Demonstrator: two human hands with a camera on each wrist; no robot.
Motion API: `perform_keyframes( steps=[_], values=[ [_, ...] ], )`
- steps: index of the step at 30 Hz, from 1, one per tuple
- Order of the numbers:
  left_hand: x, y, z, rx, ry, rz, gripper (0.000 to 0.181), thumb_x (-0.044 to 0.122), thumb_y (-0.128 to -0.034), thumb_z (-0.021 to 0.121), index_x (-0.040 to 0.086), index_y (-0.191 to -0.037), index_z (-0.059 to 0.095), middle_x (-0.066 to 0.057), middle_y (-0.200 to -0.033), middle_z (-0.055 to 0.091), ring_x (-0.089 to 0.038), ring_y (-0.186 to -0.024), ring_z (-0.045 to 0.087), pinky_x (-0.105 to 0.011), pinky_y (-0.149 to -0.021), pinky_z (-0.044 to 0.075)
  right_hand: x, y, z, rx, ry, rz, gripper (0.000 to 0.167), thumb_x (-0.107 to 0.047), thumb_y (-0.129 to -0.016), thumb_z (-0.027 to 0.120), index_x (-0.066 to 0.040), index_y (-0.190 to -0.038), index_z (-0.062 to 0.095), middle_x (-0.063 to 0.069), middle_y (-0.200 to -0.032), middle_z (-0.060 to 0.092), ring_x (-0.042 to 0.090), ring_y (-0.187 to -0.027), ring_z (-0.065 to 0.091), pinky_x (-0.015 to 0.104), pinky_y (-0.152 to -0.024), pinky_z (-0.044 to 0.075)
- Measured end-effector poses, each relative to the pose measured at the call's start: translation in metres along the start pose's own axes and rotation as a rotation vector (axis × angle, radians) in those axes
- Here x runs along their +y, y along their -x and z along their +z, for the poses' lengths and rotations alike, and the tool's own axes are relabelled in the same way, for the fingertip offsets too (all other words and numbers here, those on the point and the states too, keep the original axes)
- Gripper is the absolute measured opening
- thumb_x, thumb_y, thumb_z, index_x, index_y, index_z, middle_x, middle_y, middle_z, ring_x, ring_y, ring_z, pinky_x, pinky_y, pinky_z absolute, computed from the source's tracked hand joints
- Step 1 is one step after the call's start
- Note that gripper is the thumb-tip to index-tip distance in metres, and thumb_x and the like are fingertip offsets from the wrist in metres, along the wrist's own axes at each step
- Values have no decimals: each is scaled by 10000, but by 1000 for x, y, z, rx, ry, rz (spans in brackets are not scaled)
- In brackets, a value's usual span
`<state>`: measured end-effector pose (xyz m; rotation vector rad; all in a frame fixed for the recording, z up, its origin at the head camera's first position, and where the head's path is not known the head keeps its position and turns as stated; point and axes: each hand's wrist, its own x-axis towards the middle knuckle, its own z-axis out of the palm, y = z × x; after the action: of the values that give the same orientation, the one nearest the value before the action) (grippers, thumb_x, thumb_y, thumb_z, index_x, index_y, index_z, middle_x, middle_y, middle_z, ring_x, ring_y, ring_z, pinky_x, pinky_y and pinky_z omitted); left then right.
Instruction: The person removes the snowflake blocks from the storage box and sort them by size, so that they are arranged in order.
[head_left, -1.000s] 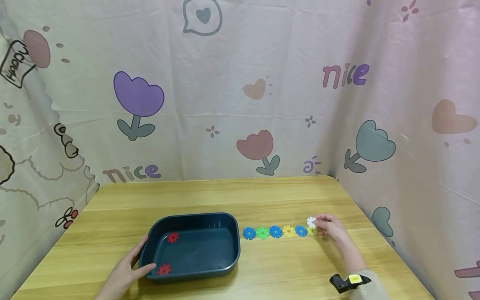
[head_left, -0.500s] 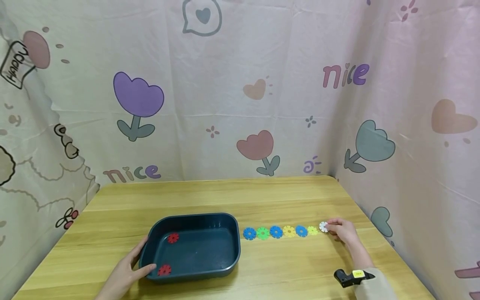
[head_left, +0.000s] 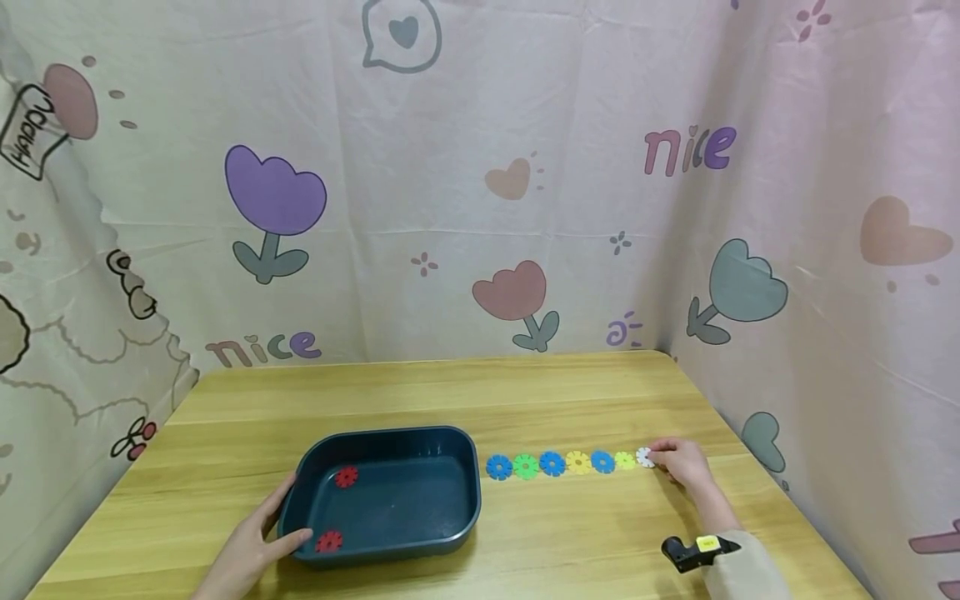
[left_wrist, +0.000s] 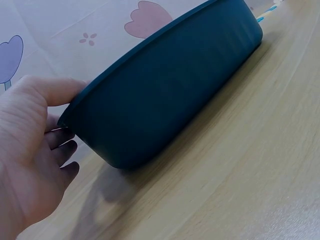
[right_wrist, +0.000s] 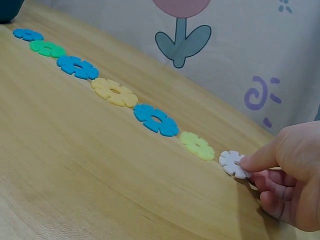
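Note:
At the right end of a row of flower-shaped discs, my right hand pinches a white snowflake disc by its right side, thumb on top. The disc is at the table surface, a small gap from the pale yellow-green disc. Leftward from there lie a blue disc, a yellow one, another blue, a green and one more blue. My left hand grips the left rim of a dark teal tray, thumb over the rim and fingers outside below it. Two red discs lie inside the tray.
The wooden table carries the tray at left and the row at right. A printed curtain hangs behind and along both sides of the table. A black wrist strap device sits on my right wrist.
My right hand has carried the white disc from above the yellow-green one rightward and down, then slightly left, to the row's right end. The left hand and tray have stayed still.

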<state>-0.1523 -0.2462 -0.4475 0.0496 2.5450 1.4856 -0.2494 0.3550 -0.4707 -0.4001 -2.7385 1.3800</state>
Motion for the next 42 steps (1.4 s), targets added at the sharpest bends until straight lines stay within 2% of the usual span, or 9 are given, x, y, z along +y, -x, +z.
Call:
perform_keyframes(
  steps=[5, 10, 18, 23, 25, 29, 32, 37, 42],
  values=[
    [0, 1, 0, 1, -1, 2, 825, 224, -899, 607, -20, -1472, 67, -331, -1473, 82, -531, -1300, 154, -659, -977, 221, -1, 1, 2, 11, 9, -9, 219, -54, -825, 614, 99, -981, 619, 57, -748, 578, 148, -596, 489, 264, -503, 432],
    [0, 1, 1, 2, 15, 4, 827, 221, -902, 602, -15, -1474, 54, -332, -1474, 74, -530, -1301, 152, -656, -983, 219, -4, 4, 0, 23, 1, 0, 260, -71, -828, 603, 106, -1018, 599, 83, -789, 597, 156, -654, 515, 269, -520, 454],
    [-1, -1, 1, 7, 10, 25, 836, 213, -897, 606, -17, -1474, 46, -337, -1472, 82, -536, -1293, 176, -659, -978, 227, -7, 8, -2, 16, -62, 7, 290, -74, -871, 572, 135, -1072, 557, 113, -829, 598, 156, -704, 531, 258, -537, 473],
    [0, -3, 0, 14, -23, 16, 830, 248, -899, 598, -28, -1470, 63, -351, -1462, 90, -548, -1286, 173, -639, -979, 259, -17, 11, -3, -9, -147, 7, 326, -52, -882, 551, 163, -1123, 503, 121, -842, 584, 166, -693, 529, 261, -540, 473],
    [1, -4, 0, 20, -28, 21, 827, 252, -898, 598, -28, -1470, 70, -353, -1460, 97, -550, -1283, 180, -626, -982, 272, -25, 13, -3, -22, -159, -1, 333, -61, -898, 540, 157, -1145, 489, 143, -872, 583, 182, -702, 534, 280, -552, 471],
    [2, -4, 1, 30, -22, 48, 822, 228, -892, 610, -28, -1469, 84, -352, -1459, 110, -553, -1276, 201, -611, -987, 284, -43, 13, -4, -23, -59, -76, 336, -120, -911, 552, 128, -1135, 520, 180, -953, 602, 227, -792, 568, 318, -618, 492],
    [2, -4, 1, 28, -16, 52, 834, 223, -886, 619, -21, -1472, 78, -349, -1462, 103, -555, -1277, 195, -617, -986, 278, -59, 13, 0, -28, -35, -132, 335, -135, -902, 577, 114, -1123, 543, 188, -993, 608, 241, -849, 571, 333, -662, 511],
    [2, -6, 0, 20, 8, 45, 854, 218, -879, 629, -9, -1476, 62, -341, -1472, 74, -549, -1292, 154, -624, -1000, 246, -92, 14, 13, -74, -83, -205, 309, -123, -897, 597, 94, -1113, 559, 166, -1003, 615, 195, -843, 567, 308, -662, 514],
    [2, -6, 0, 11, 28, 22, 871, 225, -875, 636, 6, -1481, 50, -331, -1480, 51, -542, -1302, 129, -627, -1009, 224, -126, 19, 31, -133, -127, -281, 257, -97, -889, 607, 74, -1080, 582, 114, -930, 618, 168, -807, 558, 294, -652, 505]
  ],
)
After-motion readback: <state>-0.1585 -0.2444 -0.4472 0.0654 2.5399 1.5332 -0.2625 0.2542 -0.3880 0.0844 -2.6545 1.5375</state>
